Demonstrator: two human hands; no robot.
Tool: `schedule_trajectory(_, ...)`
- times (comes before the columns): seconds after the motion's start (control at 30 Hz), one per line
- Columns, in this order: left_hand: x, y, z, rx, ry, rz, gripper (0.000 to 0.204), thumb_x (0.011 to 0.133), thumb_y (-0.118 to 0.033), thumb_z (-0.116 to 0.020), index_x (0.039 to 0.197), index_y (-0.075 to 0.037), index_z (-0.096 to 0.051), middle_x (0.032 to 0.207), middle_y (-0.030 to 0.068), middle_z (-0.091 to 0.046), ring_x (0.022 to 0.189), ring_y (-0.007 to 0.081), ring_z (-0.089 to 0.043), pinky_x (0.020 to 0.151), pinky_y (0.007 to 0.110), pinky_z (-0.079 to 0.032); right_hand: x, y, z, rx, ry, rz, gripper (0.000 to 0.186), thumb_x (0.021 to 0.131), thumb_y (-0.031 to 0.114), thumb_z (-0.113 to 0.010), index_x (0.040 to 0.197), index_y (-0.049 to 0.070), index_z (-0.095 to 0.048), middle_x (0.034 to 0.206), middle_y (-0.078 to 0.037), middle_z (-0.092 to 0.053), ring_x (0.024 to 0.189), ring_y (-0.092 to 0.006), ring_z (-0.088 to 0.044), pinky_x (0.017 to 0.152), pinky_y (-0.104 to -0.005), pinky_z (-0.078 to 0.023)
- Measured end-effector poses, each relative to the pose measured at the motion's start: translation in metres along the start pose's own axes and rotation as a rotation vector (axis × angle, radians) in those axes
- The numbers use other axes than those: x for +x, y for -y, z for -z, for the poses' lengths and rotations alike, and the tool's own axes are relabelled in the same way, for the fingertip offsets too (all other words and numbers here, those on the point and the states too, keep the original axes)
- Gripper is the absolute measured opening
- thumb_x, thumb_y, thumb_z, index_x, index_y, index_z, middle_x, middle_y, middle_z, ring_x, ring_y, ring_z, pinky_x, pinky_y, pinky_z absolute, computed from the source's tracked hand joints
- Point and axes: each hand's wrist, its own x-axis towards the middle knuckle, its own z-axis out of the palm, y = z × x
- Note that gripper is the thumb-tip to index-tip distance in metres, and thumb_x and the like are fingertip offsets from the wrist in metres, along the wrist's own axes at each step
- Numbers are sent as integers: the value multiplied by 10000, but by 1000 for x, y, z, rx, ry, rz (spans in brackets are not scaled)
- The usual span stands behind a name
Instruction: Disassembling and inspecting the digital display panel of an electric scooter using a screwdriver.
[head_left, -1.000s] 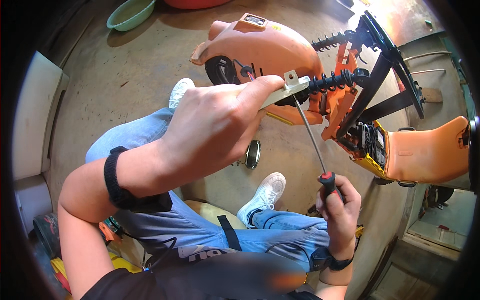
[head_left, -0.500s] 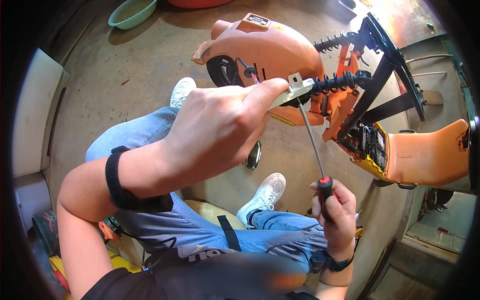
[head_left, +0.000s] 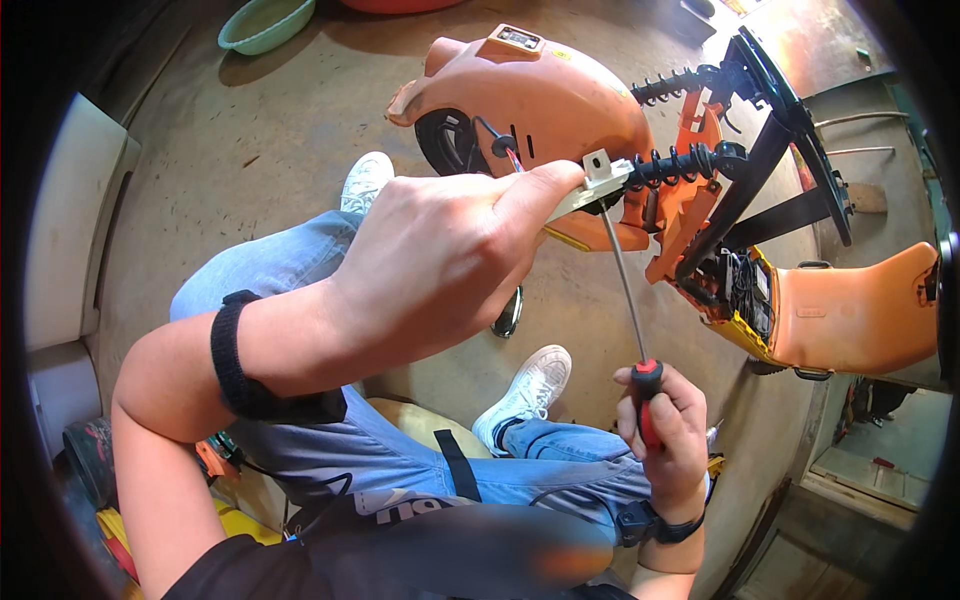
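My left hand (head_left: 450, 255) is closed around a pale plastic part with an upright tab that has a hole in it (head_left: 597, 178); most of the part is hidden by my fingers. Red and blue wires show just beyond my knuckles. In my right hand (head_left: 672, 430) is a screwdriver (head_left: 648, 378) with a red and black handle, gripped by the handle. Its long shaft points up and away, and its tip meets the underside of the pale part. Behind both hands lies an orange scooter-like vehicle body (head_left: 565, 95) with a black wheel partly showing.
Black coil-spring shocks (head_left: 675, 165) and a black metal frame (head_left: 765, 170) stand right of my left hand. An orange fender piece (head_left: 850, 310) is at the far right. A green basin (head_left: 265, 28) sits at the back left. My legs and white shoes (head_left: 530, 395) are below the hands.
The pale part and my left hand have shifted slightly to the right. The screwdriver handle has turned in my right hand, with more red showing; its tip stays against the part.
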Motion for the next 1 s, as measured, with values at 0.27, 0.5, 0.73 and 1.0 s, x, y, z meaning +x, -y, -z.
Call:
schedule_trajectory(0.27, -4, -2, -1, -8, 25, 10, 430, 837, -20, -688, 1256, -42, -594, 829, 150, -698, 722, 322, -694, 615, 394, -534, -1, -1, -5, -530, -195, 186, 299, 916, 172, -650, 1100, -65, -655, 698, -35, -617, 528, -61, -519, 534, -203, -420)
schedule_trajectory(0.5, -1, 2, -2, -16, -15, -31, 419, 841, -15, -686, 1251, -33, -600, 855, 155, -705, 734, 319, -698, 627, 386, -537, -1, -1, 3, 60, 26, -40, 411, 933, 294, -644, 1101, -81, -650, 677, -52, -619, 514, -64, -522, 519, -199, -411)
schedule_trajectory(0.73, -5, -2, -2, -26, 9, -5, 434, 834, -18, -692, 1257, -32, -596, 865, 151, -713, 739, 319, -700, 631, 393, -540, 6, -12, 0, -811, -267, 461, 272, 877, 105, -687, 1113, -31, -669, 698, -11, -622, 554, -41, -534, 539, -201, -415)
schedule_trajectory(1.0, -1, -3, -2, -26, 14, -10, 447, 836, -18, -686, 1272, -36, -588, 866, 152, -711, 739, 316, -700, 630, 392, -540, -1, -2, 4, 117, 36, -59, 346, 940, 186, -646, 1145, -92, -625, 674, -54, -605, 498, -69, -497, 497, -204, -385)
